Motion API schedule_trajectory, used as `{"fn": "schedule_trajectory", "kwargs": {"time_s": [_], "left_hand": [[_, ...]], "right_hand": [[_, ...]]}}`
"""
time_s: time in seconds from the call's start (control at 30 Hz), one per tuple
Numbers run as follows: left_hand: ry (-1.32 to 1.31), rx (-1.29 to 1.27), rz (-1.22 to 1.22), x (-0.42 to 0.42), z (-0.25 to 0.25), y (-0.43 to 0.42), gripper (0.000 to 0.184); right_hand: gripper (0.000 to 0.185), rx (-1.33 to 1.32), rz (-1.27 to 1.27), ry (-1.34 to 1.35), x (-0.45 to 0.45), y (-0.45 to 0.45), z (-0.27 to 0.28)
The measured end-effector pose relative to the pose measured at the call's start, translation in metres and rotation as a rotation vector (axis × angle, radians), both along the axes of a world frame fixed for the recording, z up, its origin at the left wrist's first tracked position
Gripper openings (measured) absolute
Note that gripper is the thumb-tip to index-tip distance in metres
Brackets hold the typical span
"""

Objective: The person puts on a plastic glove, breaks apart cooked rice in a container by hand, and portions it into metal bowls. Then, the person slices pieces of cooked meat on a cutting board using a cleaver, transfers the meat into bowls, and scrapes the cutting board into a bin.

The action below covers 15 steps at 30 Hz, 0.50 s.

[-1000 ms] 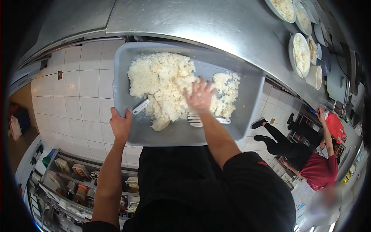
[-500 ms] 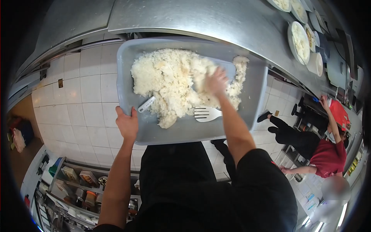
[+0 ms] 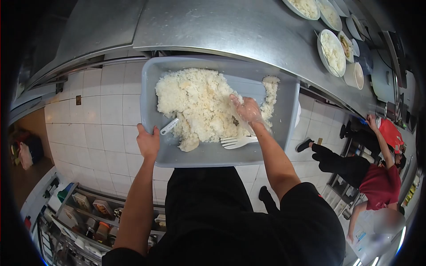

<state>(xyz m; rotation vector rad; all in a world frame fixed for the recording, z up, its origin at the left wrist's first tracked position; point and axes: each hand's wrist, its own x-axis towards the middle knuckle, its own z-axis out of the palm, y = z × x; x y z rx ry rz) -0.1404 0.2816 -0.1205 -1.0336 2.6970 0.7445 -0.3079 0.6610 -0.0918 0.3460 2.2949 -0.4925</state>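
Observation:
A grey plastic tub holds a large mass of cooked white rice, heaped on the left and in the middle, with a thin strip by the right wall. My left hand is closed over the tub's left rim. In the tub, my right hand wears a clear plastic glove, its fingers curled at the rice heap's right edge with a clump of grains against them. Just below it lies a white fork-shaped rice paddle, partly hidden by my wrist. A white handle sticks out of the rice near my left hand.
Beyond the tub runs a steel counter, with white bowls of rice and a white cup at the right. A person in a red shirt is at the right. Shelves with containers stand lower left.
My right hand has swept rice leftward and nearer to me, baring more of the tub's floor at the far right. My left hand still holds the rim. The view has shifted slightly.

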Motion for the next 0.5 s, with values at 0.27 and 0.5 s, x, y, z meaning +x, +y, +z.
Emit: {"fn": "schedule_trajectory", "kwargs": {"time_s": [0.27, 0.5], "left_hand": [[0.006, 0.015, -0.010, 0.001, -0.002, 0.000, 0.045], [-0.069, 0.012, 0.048, 0.000, 0.004, 0.005, 0.044]], "right_hand": [[0.086, -0.065, 0.715, -0.064, -0.055, -0.120, -0.017], [0.104, -0.303, 0.915, 0.166, -0.061, -0.270, -0.033]]}}
